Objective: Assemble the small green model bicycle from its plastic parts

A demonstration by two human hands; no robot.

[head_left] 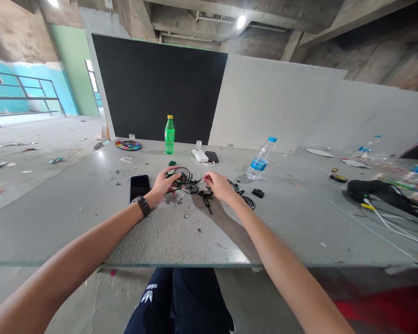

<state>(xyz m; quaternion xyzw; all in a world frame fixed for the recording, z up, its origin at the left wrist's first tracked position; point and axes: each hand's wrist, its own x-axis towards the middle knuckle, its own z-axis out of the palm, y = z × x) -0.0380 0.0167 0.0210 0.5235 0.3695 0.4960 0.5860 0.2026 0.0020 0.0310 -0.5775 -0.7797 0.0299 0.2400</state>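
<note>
My left hand (163, 183), a dark watch at its wrist, is closed on a small model bicycle (183, 175) with thin-spoked black wheels. Another small wheel (191, 188) shows just below it. To the right, my right hand (216, 183) has its fingertips pinched together above the table; whatever is between them is too small to make out. Under and beside those fingers lie loose black plastic parts (206, 199). Partly behind my right hand and wrist is a second model bicycle (237, 188), with a wheel (248, 202) showing at its right.
A black phone (140, 188) lies left of my left hand. Farther back stand a green drink bottle (169, 135) and a clear water bottle (261, 160), with a white power bank (199, 155) between them. A small black block (258, 193) and cables (386, 220) are at right.
</note>
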